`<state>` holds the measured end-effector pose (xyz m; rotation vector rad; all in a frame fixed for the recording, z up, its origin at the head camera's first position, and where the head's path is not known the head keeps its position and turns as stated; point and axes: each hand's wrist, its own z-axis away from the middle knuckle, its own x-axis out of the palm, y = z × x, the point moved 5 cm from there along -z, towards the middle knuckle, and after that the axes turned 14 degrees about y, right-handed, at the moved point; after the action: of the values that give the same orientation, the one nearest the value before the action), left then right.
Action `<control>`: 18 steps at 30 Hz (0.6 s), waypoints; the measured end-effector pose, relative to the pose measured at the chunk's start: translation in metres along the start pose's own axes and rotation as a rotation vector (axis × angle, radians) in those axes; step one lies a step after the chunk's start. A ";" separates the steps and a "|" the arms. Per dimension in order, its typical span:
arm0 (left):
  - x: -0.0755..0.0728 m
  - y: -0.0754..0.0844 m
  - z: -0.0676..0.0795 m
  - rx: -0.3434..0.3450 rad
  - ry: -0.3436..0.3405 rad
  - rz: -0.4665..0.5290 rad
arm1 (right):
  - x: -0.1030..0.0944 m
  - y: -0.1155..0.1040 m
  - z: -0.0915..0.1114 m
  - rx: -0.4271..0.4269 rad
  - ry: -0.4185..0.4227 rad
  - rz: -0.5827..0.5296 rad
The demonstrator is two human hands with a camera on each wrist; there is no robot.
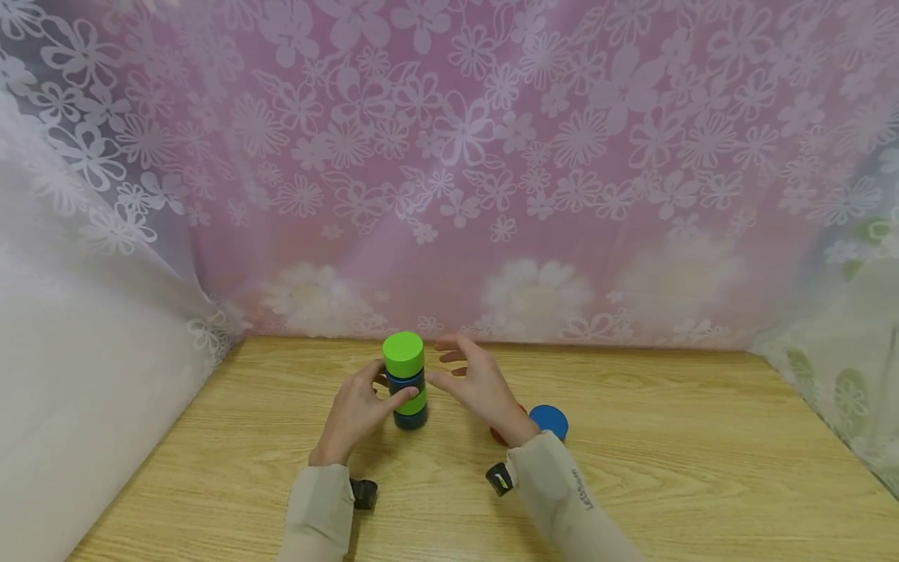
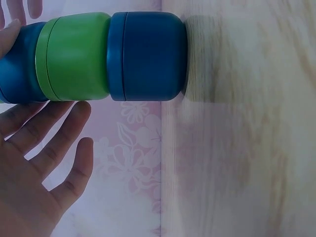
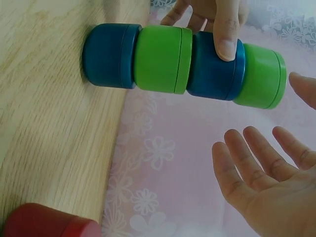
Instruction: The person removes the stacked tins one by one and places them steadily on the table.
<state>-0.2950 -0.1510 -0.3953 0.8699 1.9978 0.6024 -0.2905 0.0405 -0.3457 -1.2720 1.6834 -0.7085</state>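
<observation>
Head view: beige sleeves (image 1: 319, 507) enter at bottom; left hand (image 1: 357, 414) grips a smooth stack (image 1: 407, 382) of four round-edged green and blue cylinders, lower centre; right hand (image 1: 479, 386), fingers parted, holds nothing. Wood-grained tabletop (image 1: 667, 468) meets flower-patterned cloth (image 1: 449, 179) beyond.

Pink cloth (image 1: 435, 195) printed with white flowers (image 1: 537, 293) hangs right behind the wood-grained table (image 1: 667, 468); a pale sheet (image 1: 77, 351) falls along its left side, and another (image 1: 825, 320), with greenish patches, along its right.
</observation>
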 end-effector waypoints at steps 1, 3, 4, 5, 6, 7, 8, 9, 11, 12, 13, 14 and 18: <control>0.000 0.000 0.000 0.002 0.000 0.000 | 0.001 0.000 0.000 -0.001 0.000 -0.004; 0.000 0.000 0.000 0.006 -0.001 -0.002 | 0.003 0.001 0.000 -0.010 0.002 -0.007; 0.000 0.000 0.000 0.005 -0.001 -0.002 | 0.004 0.000 -0.001 -0.014 0.006 -0.012; 0.000 0.000 0.000 0.003 -0.001 -0.001 | 0.004 0.000 -0.001 -0.018 0.008 -0.015; 0.000 0.000 0.000 0.002 -0.001 0.000 | 0.005 -0.001 -0.001 -0.022 0.009 -0.018; 0.000 0.000 0.000 0.001 -0.002 0.002 | 0.006 -0.001 -0.001 -0.026 0.011 -0.020; 0.000 0.000 0.000 -0.001 -0.002 0.001 | 0.006 -0.001 -0.001 -0.031 0.013 -0.020; 0.000 -0.001 0.000 -0.002 -0.003 0.002 | 0.007 -0.002 -0.001 -0.036 0.016 -0.021; 0.001 -0.001 0.000 -0.006 -0.005 0.001 | 0.009 -0.002 -0.002 -0.035 0.018 -0.022; 0.001 -0.001 0.001 -0.005 -0.005 0.001 | 0.011 -0.002 -0.002 -0.039 0.019 -0.023; 0.001 0.000 0.001 -0.005 -0.006 0.002 | 0.012 -0.002 -0.002 -0.038 0.019 -0.025; 0.000 0.000 0.001 -0.006 -0.006 0.003 | 0.013 -0.001 -0.002 -0.039 0.021 -0.026; 0.000 0.001 0.001 0.000 -0.005 0.008 | 0.019 -0.001 -0.004 -0.049 0.021 -0.034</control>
<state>-0.2941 -0.1502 -0.3951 0.8786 1.9910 0.6041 -0.2948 0.0219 -0.3489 -1.3345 1.7083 -0.7072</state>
